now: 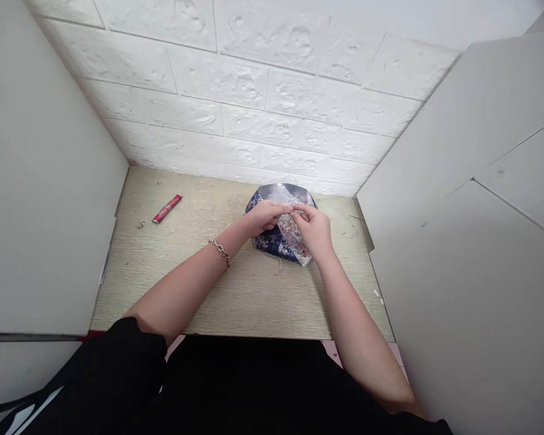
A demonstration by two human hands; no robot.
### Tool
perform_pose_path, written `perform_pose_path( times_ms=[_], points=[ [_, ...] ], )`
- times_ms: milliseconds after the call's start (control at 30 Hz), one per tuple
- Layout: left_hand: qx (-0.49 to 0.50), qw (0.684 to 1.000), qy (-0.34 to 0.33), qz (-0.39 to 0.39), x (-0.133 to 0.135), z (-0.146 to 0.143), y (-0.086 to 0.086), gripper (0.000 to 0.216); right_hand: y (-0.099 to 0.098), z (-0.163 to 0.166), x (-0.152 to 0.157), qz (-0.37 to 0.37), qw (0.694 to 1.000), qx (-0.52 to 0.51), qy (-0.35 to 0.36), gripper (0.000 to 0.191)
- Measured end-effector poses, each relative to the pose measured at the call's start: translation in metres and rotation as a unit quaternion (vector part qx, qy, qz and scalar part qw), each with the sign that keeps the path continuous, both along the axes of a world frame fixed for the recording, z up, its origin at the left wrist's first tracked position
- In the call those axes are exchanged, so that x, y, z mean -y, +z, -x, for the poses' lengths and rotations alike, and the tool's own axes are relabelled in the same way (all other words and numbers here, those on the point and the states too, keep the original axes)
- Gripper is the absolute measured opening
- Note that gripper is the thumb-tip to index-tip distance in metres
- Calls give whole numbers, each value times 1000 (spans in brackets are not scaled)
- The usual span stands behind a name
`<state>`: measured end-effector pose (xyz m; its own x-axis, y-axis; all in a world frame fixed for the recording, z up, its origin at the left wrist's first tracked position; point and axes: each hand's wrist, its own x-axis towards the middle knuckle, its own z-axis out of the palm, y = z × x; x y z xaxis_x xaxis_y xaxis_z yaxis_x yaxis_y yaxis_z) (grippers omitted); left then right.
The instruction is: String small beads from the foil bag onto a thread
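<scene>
My left hand (268,216) reaches in from the left, thumb and fingers pinched. Its fingertips meet those of my right hand (316,229), also pinched. Between them is a clear plastic bag (291,234) with many small coloured beads inside; both hands seem to grip its edge, though the fingers partly hide the exact spot. Under the bag lies a dark blue pouch (272,246) with a white pattern, its far side standing up against the wall. A short string of pale beads (278,266) trails out in front of the pouch.
A red tube-shaped packet (167,209) lies on the left of the wooden tabletop (199,205), near a small metallic piece (140,225). Thin clear thread (351,228) curls at the right. A white brick-pattern wall (245,90) and pale side panels enclose the table.
</scene>
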<state>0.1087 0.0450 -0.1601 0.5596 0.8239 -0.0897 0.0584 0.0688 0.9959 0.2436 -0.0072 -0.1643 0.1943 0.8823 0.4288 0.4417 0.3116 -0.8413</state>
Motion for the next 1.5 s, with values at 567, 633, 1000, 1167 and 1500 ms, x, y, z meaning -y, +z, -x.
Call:
perform_pose_path(
  times_ms=[567,633,1000,1167,1500],
  points=[
    [-18,997,-76,29,-3,3,-4,29,2,-14,1,10,995,86,49,10],
    [-14,997,-74,27,-1,3,-3,26,3,-14,1,31,996,64,46,11],
    [12,1000,-24,6,3,1,-1,24,12,-13,3,133,990,-21,41,33],
    [1,999,-39,-24,5,1,0,26,10,-16,2,179,977,-88,76,37],
    [-1,997,-55,-53,3,1,-3,35,6,-16,0,195,966,-128,113,39]
  ],
)
